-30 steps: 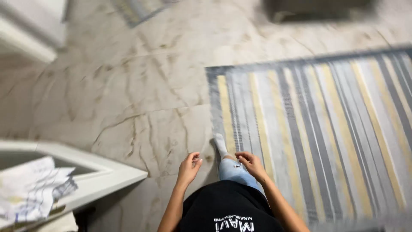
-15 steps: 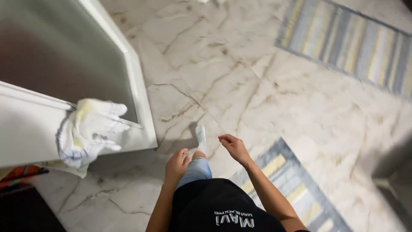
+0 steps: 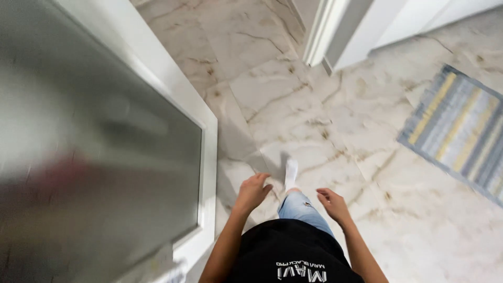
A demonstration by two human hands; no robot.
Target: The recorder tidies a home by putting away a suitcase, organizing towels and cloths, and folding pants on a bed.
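A white-framed table (image 3: 209,157) with a frosted glass top is seen filling the left of the view, blurred. Just to the right of its frame the left hand (image 3: 251,191) is held out, fingers loosely spread, nothing gripped and nothing touched; the table's edge is the nearest thing to it, close beside but apart. Between the two hands a leg in light blue jeans (image 3: 301,207) is seen, ending in a white sock (image 3: 291,173) set on the floor. The right hand (image 3: 334,204) is held further right, palm turned inward, fingers loosely curled and empty. Everything stands on a pale marble floor (image 3: 293,99) veined in brown. A white door frame (image 3: 327,31) is seen at the upper middle, and a rug (image 3: 461,131) striped in grey and yellow lies at the right edge, well apart from the hands.
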